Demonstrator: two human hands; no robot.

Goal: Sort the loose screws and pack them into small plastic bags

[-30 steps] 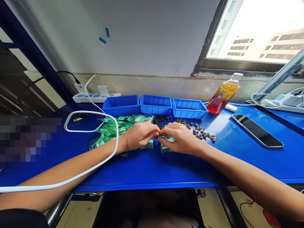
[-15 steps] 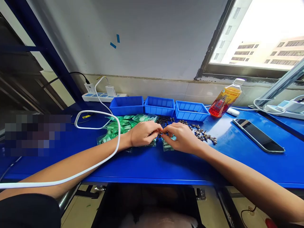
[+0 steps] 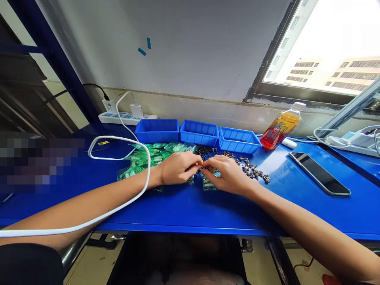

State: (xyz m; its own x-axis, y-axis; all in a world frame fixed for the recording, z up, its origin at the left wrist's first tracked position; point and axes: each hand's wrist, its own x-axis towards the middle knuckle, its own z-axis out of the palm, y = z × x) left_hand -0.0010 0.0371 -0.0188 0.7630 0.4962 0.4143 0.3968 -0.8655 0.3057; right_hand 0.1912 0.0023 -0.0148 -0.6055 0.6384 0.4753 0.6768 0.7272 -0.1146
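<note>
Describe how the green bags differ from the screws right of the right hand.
The bags are green, the screws brownish. Each bag is wide and flat; each screw is small and narrow. The bags lie mostly by the left hand, these screws by the right hand. Both lie in loose heaps on the table.

Setting: a workshop or small-parts assembly room. Indicators: a long blue workbench [image 3: 184, 211] against a plain wall [image 3: 192, 47], three open blue bins [image 3: 198, 137] in a row, loose heaps of small metal parts [image 3: 255, 174] and green plastic packets [image 3: 145, 157], and a power strip [image 3: 122, 120] with plugs in it.
</note>
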